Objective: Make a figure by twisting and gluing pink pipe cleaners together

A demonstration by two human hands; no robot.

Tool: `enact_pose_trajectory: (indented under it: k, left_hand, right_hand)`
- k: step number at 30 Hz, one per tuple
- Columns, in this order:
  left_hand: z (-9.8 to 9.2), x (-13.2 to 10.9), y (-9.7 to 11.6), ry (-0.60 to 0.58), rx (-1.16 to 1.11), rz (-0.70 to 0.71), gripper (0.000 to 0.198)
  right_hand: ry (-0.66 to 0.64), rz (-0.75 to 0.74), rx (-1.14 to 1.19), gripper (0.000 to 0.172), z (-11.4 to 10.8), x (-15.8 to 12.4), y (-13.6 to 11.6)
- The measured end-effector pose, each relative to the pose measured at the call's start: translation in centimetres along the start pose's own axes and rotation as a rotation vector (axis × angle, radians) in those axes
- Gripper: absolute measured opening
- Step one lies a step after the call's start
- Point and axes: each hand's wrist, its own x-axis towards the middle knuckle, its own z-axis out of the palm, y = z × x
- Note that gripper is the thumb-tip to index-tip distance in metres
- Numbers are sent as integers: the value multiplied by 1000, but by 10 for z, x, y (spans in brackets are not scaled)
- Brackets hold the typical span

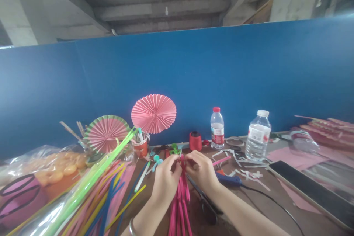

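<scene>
The left hand (165, 180) and right hand (202, 171) pinched the top of the straws (180, 206), fingers closed on it. Scissors (205, 202) lay just right; the table (257, 210) gave room beyond.

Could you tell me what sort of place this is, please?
Likely a craft worktable: the left hand and right hand pinch pink strips, a pink paper fan stands by the blue partition, and a glue gun lies nearby.
</scene>
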Motion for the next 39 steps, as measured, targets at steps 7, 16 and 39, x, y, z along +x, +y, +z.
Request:
enact_pose_trajectory:
  k: [7,16,39]
  left_hand:
    - [-1,0,1,1,15,24,14]
    - [2,-1,-6,18,34,104,15]
    - [-3,2,-4,-87,50,141,19]
  right_hand:
    - [-16,-40,-23,13,0,-3,5]
    - [-10,-87,-76,15,-1,-2,2]
    - [-115,-126,-30,21,-5,-2,8]
